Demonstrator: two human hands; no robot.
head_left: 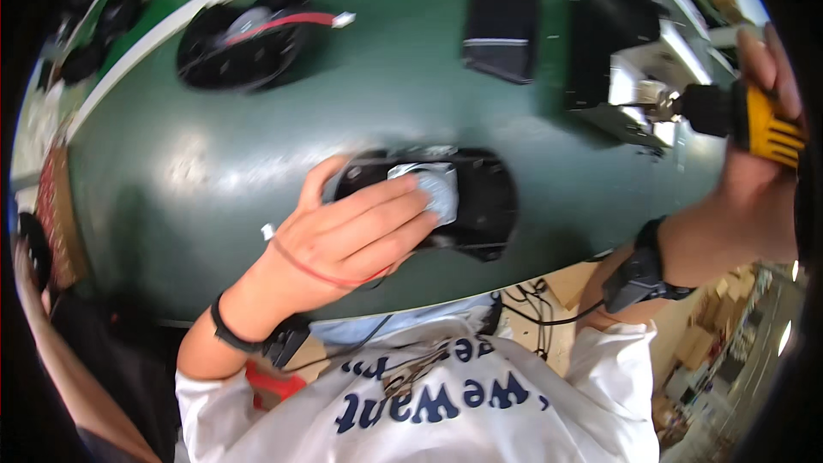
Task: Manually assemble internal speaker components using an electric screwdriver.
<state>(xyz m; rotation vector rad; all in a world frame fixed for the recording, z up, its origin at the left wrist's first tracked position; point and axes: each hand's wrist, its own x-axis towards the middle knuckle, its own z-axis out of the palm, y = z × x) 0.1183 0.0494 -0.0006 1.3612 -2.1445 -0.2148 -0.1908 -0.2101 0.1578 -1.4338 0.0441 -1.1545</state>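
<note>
Under my left hand (347,236) lies a black speaker part (489,201) with a silvery round piece (442,193) at its middle. My fingers stretch over the silvery piece and my thumb reaches the far left edge. A thin red cable (321,274) crosses the back of this hand, with a white connector (267,231) beside it. At the far right, my right hand (773,69) is wrapped round a yellow and black power screwdriver (765,129). The tool points left, its front end close to a metal piece (656,96) at a white-sided box (628,64).
A second black speaker part (236,56) with a red cable stands at the back left of the green table (386,111). Farther right lie a black flat case (501,21) and a large black block (604,39). Another person's arm (73,377) shows at the left.
</note>
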